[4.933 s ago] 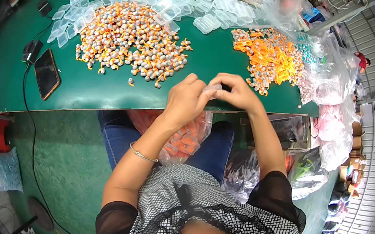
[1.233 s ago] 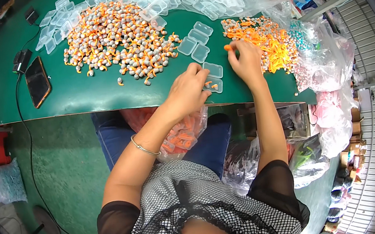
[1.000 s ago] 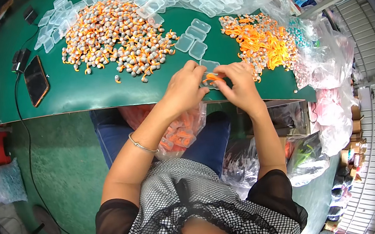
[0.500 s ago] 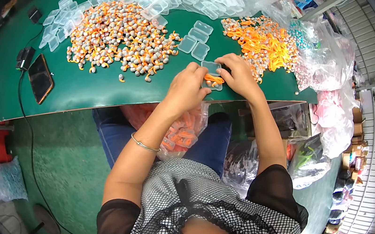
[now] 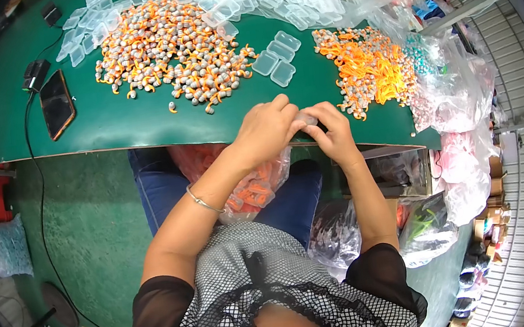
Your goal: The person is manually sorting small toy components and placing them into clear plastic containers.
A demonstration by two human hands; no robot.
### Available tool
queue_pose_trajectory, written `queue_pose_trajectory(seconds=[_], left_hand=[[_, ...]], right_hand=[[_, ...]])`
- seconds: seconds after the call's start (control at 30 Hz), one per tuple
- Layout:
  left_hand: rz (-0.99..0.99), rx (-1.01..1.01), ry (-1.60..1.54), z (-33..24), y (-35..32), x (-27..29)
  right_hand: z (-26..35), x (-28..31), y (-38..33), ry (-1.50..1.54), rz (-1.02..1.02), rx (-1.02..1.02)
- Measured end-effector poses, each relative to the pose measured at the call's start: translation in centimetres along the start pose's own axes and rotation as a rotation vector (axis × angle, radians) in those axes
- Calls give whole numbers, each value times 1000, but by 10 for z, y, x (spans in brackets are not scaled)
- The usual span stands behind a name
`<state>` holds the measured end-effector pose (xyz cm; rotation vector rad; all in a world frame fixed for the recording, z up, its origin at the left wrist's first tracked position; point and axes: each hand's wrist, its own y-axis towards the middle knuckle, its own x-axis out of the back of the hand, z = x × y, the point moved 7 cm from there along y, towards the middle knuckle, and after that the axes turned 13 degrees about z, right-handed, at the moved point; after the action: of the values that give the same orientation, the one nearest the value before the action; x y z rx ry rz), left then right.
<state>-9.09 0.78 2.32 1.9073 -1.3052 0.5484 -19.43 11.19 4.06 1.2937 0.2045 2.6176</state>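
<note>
Close to the front edge of the green table, my two hands meet on a small clear plastic box. My left hand closes on its left side, fingers bent. On the other side, my right hand pinches it between thumb and fingers. Most of the box is covered by my fingers, and its contents are hard to see. Just beyond my hands lie a few open clear boxes. A pile of yellow-orange looped cords with small grey pieces lies right of them.
A big heap of small grey ribbed pieces with orange tails covers the table's left middle. More clear boxes are heaped behind. A phone lies at left. On my lap rests a plastic bag with orange contents.
The box stood open with orange cord visible inside; now it is lifted slightly between my fingers and appears folded closed. My hands have drawn a little nearer the table edge.
</note>
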Motion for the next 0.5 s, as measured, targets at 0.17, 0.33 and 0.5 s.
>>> queue_pose_trajectory(seconds=[0.17, 0.33, 0.5], left_hand=[[-110, 21, -93, 10, -20, 19], [-79, -22, 72, -14, -47, 29], [5, -131, 208, -30, -60, 18]], right_hand=[[3, -17, 22, 255, 148, -11], [-4, -1, 65, -159, -38, 85], [-10, -10, 61, -481, -73, 53]])
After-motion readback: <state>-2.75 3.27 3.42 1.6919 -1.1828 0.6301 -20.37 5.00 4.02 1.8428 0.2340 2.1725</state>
